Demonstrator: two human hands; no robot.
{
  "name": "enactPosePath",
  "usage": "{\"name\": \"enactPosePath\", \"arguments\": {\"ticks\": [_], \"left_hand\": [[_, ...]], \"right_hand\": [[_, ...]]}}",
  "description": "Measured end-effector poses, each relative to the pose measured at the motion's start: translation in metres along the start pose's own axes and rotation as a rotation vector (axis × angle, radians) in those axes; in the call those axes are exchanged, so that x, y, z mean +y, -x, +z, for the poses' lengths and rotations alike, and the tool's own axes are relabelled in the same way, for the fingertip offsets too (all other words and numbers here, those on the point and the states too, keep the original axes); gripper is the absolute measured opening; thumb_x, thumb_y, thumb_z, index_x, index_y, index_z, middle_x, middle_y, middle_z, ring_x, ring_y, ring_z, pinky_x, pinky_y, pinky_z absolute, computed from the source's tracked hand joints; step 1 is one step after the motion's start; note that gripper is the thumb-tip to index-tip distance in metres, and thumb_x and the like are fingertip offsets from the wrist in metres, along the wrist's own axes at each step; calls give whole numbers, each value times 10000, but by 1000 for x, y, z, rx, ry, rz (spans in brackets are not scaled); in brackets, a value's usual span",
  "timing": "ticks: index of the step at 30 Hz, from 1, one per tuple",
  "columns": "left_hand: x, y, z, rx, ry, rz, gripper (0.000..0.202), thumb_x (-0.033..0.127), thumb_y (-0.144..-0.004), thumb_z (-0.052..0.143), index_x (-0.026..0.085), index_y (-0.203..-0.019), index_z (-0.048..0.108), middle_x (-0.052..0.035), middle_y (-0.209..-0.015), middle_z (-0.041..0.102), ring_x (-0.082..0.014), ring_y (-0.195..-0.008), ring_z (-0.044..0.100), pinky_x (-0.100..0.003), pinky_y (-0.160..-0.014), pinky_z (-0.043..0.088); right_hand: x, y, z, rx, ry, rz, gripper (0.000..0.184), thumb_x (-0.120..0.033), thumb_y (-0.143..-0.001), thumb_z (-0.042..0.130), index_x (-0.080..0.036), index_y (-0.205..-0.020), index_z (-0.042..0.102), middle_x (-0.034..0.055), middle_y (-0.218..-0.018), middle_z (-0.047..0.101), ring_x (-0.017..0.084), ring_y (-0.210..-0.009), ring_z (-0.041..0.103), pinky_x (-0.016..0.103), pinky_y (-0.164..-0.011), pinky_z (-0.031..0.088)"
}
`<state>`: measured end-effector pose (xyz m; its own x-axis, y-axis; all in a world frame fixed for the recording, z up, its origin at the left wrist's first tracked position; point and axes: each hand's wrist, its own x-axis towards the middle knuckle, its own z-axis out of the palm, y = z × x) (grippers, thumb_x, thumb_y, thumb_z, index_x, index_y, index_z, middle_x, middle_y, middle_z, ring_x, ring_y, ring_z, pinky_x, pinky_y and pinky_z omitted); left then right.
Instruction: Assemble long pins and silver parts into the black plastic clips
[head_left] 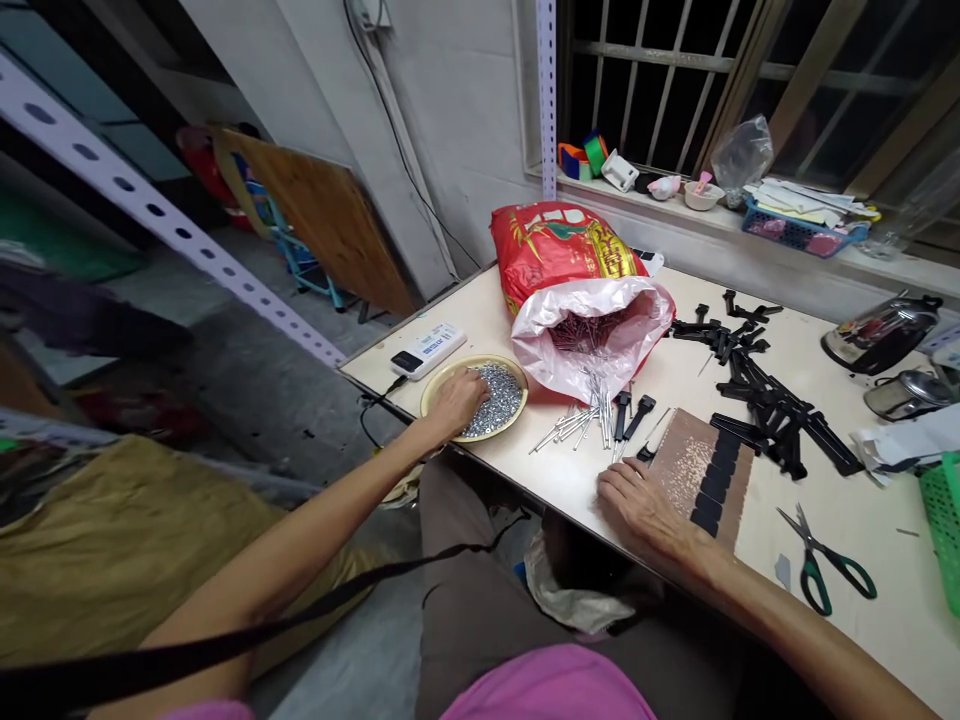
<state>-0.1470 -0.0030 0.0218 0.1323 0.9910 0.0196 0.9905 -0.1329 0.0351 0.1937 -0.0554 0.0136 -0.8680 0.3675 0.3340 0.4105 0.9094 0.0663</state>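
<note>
My left hand (456,402) reaches into a pale yellow dish (429,388) full of small shiny metal pieces (499,400), perhaps nuts. Its fingers are bent together into the pile, and their tips are hidden. My right hand (637,500) rests palm down at the table's front edge, fingers loosely stretched out and nothing visible in them. Beside it lies a brown board (686,465) with a row of black flat pieces (716,485). Between the hands are loose metal rods (574,428) and two black plastic parts (630,415) with rods.
A red sack (562,245) of rods lies with its mouth toward me. Black plastic parts (765,395) are heaped at the right, near green-handled scissors (817,565), a kettle (881,335) and a green basket (941,530). A white device (431,350) sits behind the dish.
</note>
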Motion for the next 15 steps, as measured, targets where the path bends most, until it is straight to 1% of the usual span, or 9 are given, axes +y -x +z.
{"name": "enactPosePath", "arguments": {"ticks": [2, 3, 5, 7, 10, 12, 15], "left_hand": [[0, -2, -1, -16, 13, 3, 266, 211, -851, 447, 131, -848, 701, -144, -885, 662, -280, -932, 569, -366, -803, 451], [1, -2, -2, -15, 21, 4, 272, 204, -851, 437, 129, -842, 698, -148, -888, 662, -280, -932, 571, -367, -801, 451], [2, -3, -2, -3, 31, -1, 288, 189, -852, 411, 126, -820, 691, -157, -892, 663, -283, -932, 575, -371, -797, 450], [4, -3, -2, 9, 39, -14, 291, 177, -845, 400, 122, -801, 683, -168, -896, 663, -293, -936, 579, -379, -793, 449], [5, -3, -2, 15, 55, -37, 279, 170, -837, 403, 105, -808, 673, -187, -895, 659, -310, -938, 586, -390, -789, 448], [4, -3, -2, 19, 71, -47, 274, 175, -842, 405, 96, -819, 667, -192, -891, 657, -313, -942, 590, -389, -793, 447], [2, -2, -1, 17, 94, -54, 233, 192, -835, 444, 108, -809, 659, -178, -893, 658, -308, -957, 593, -374, -795, 449]], "right_hand": [[6, -7, -3, 118, -154, 10, 268, -84, -945, 345, -161, -952, 602, 80, -897, 666, 178, -862, 582, 352, -846, 450], [8, -10, -4, 175, -240, 37, 263, -112, -956, 343, -171, -986, 598, 79, -898, 665, 176, -868, 586, 342, -826, 459], [7, -19, -9, 269, -391, 131, 246, -149, -961, 359, -193, -1016, 595, 69, -871, 657, 170, -833, 594, 317, -764, 474], [4, -29, -14, 316, -480, 251, 230, -170, -955, 380, -209, -1021, 598, 60, -853, 646, 164, -793, 598, 299, -719, 480], [-3, -43, -21, 324, -510, 441, 211, -194, -935, 408, -202, -977, 614, 63, -842, 629, 165, -773, 599, 293, -706, 489], [-5, -50, -23, 296, -539, 546, 193, -206, -913, 438, -188, -935, 629, 63, -840, 614, 159, -751, 593, 278, -683, 492], [-5, -56, -22, 243, -608, 617, 205, -239, -899, 465, -178, -938, 656, 57, -830, 596, 149, -723, 583, 257, -655, 487]]}}
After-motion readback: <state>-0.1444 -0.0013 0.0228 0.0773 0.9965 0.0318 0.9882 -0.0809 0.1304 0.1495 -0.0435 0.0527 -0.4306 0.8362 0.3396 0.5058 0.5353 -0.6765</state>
